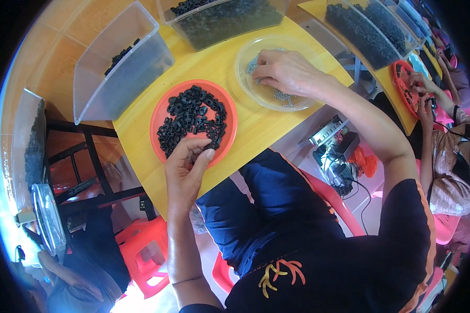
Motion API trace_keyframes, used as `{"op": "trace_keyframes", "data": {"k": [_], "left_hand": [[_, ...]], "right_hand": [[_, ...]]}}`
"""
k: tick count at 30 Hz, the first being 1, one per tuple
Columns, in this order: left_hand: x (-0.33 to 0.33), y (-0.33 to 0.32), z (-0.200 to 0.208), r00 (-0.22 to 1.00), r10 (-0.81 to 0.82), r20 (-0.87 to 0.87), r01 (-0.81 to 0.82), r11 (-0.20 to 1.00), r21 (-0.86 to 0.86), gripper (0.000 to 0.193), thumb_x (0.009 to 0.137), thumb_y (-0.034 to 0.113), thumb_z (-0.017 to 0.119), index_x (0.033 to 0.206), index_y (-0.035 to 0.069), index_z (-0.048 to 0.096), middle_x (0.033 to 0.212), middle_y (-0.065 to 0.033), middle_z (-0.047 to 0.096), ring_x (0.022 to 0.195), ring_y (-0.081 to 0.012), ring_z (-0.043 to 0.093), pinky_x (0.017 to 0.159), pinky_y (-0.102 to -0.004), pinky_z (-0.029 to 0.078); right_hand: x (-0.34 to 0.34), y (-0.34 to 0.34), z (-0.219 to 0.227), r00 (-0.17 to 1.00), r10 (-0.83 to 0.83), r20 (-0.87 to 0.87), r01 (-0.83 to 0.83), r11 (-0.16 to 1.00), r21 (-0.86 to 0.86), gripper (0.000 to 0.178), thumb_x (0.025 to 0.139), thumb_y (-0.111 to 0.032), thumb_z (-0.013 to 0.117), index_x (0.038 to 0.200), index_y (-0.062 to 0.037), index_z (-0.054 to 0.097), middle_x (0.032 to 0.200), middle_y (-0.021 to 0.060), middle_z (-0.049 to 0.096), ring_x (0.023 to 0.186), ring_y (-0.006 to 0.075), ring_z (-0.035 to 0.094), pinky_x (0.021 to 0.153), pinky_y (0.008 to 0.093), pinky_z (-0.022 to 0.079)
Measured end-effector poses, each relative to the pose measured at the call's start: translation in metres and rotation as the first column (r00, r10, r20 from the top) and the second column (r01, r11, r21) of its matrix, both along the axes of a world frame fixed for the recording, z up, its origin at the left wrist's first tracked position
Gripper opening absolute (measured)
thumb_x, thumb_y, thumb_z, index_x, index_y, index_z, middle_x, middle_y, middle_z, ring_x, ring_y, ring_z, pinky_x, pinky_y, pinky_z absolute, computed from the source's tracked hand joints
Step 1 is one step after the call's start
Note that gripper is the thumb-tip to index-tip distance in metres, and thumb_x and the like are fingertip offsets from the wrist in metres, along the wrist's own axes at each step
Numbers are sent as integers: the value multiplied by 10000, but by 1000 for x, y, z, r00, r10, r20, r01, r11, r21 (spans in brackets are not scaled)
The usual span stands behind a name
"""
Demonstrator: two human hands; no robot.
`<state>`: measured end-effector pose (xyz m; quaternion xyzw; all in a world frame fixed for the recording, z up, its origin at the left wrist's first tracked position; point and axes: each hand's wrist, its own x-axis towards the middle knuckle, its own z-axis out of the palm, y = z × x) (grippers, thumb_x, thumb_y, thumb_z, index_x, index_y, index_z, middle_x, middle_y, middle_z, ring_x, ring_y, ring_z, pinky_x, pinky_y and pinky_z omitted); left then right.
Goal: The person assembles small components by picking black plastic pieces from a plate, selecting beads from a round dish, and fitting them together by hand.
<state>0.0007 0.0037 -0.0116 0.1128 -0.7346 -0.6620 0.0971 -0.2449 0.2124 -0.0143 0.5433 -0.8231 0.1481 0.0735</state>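
Note:
A round red-orange plate on the yellow table holds a heap of small black plastic parts. At its near rim, my left hand is closed, thumb and forefinger pinched on one small black plastic part. To the right stands a shallow clear round tub with many tiny silvery metal pieces in it. My right hand reaches into this tub with bent fingers drawn together. Whatever lies between those fingertips is hidden.
Clear plastic bins with black parts stand along the far edge of the yellow table. A red stool is at lower left. Cables lie below the table on the right. Another person's hands work over a red plate at far right.

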Motion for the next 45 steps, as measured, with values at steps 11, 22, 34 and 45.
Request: {"op": "trace_keyframes", "data": {"k": [11,22,34,45], "left_hand": [[9,2,-6,1000,-5,-18,6,998,59,198,886,-17,658,1080,0,628,970,-22,603,897,-93,596,811,-232,474],[13,4,-2,997,70,-22,-65,979,193,244,880,-11,663,1119,5,617,977,-49,649,887,-119,629,792,-262,508],[15,19,-5,985,69,-161,9,899,437,241,865,-14,677,1093,0,602,955,-86,652,847,-168,640,799,-301,524],[24,17,-7,970,174,-172,-17,749,662,216,897,51,665,1102,13,607,974,-76,649,830,-139,598,762,-284,494]], "right_hand": [[-4,-9,16,986,-20,168,15,999,36,192,830,-149,686,965,-23,635,936,90,642,845,277,632,752,384,498],[3,3,24,456,239,857,85,947,-310,188,929,-169,642,1058,-34,661,949,-12,667,819,61,579,684,226,483],[97,-30,48,160,351,922,-57,936,-347,160,916,-148,683,1020,-28,670,878,0,663,699,46,574,636,187,473],[123,-35,43,97,382,919,28,922,-386,180,942,-160,648,1060,-23,645,924,12,664,793,59,593,697,219,493]]}}
